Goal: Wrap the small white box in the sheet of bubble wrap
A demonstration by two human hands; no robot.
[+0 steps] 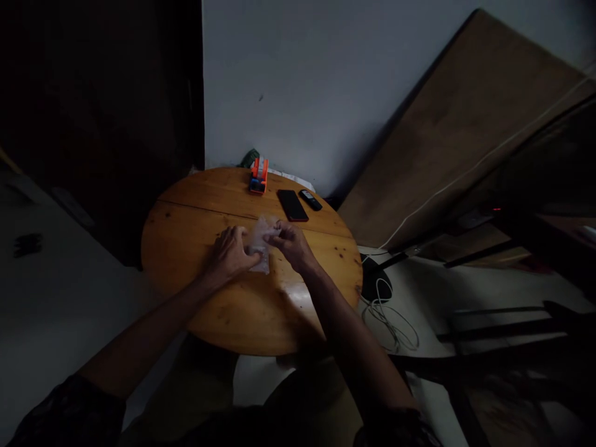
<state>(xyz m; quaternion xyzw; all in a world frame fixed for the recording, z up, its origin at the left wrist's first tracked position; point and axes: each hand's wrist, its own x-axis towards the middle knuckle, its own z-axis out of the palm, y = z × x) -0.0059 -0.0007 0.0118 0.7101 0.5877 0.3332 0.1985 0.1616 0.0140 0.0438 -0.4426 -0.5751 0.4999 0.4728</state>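
A small piece of clear, crinkled plastic wrap (259, 264), possibly bubble wrap, is between my two hands over the round wooden table (223, 316). My left hand (230, 253) grips its left side, with the thumb laid across the lower part and the fingers curled. At its upper right, my right hand (292, 245) pinches the plastic between thumb and fingertips. The dim light hides whether anything is wrapped inside. Beyond my hands lie a black smartphone (292, 205) and a small keypad phone (310, 200).
An orange and blue tape dispenser (259, 176) stands near the table's far edge, by the wall (288, 93). A large wooden board (447, 124) leans at the right. White cable (388, 320) lies coiled on the floor beside the table.
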